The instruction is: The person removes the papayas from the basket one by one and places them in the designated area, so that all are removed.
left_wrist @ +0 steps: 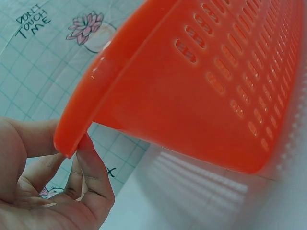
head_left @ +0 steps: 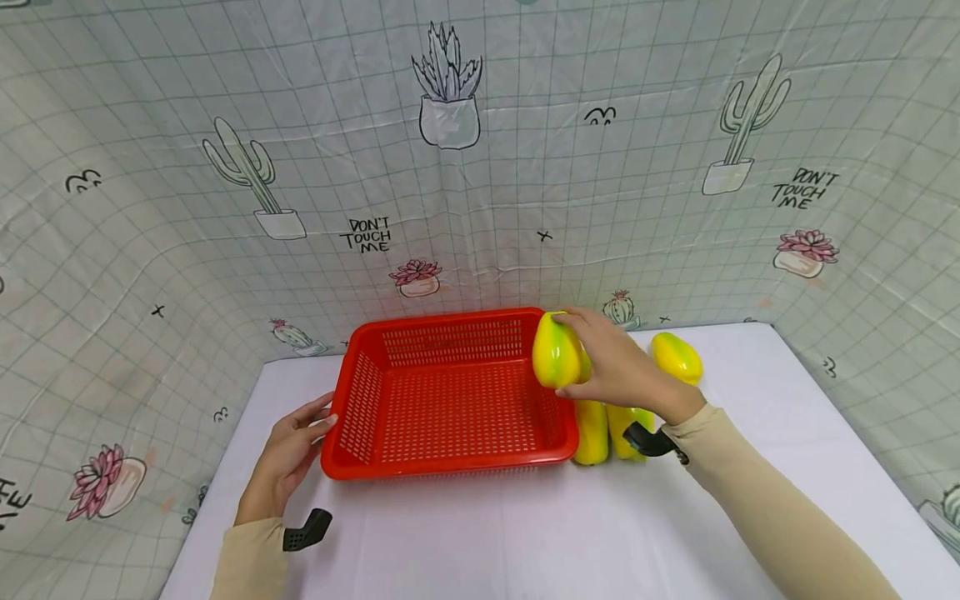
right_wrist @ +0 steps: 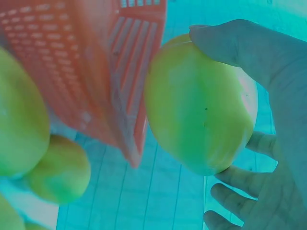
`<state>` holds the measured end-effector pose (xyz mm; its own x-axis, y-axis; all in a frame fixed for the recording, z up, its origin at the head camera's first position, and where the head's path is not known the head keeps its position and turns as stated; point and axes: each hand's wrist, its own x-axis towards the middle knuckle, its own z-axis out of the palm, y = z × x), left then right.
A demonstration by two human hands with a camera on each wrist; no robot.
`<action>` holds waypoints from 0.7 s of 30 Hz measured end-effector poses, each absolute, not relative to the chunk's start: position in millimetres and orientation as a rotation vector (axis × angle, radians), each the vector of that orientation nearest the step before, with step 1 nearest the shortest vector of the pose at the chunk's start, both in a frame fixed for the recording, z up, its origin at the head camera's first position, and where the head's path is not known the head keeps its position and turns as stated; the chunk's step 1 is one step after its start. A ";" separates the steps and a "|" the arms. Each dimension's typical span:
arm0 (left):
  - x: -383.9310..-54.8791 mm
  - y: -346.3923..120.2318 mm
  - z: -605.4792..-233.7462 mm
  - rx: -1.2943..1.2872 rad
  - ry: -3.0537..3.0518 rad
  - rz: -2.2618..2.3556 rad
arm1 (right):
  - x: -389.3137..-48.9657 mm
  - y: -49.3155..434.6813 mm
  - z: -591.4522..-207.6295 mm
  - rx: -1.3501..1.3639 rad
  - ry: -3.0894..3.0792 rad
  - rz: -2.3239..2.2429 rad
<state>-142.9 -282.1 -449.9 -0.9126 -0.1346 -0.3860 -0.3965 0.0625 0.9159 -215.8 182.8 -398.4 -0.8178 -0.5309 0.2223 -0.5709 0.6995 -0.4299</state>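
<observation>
A red plastic basket (head_left: 450, 467) with slotted walls stands on the table, with nothing inside it. My left hand (head_left: 288, 446) pinches its left rim between thumb and fingers, seen close up in the left wrist view at the rim (left_wrist: 72, 129). My right hand (head_left: 611, 358) grips a glossy yellow papaya (head_left: 555, 354) with a green streak, held up at the basket's right rim. In the right wrist view the thumb lies over one end of the papaya (right_wrist: 192, 105) and fingertips touch the other side.
Two more yellow fruits, one (head_left: 592, 433) and another (head_left: 628, 425), lie against the basket's right side, partly under my right arm. A further fruit (head_left: 677, 357) lies at the back right. A patterned cloth wall (head_left: 510, 200) rises behind the white table (head_left: 442, 542).
</observation>
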 end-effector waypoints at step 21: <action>-143.2 -281.5 -450.9 -0.550 2.140 1.954 | -178.2 273.7 -423.9 0.681 -2.814 0.856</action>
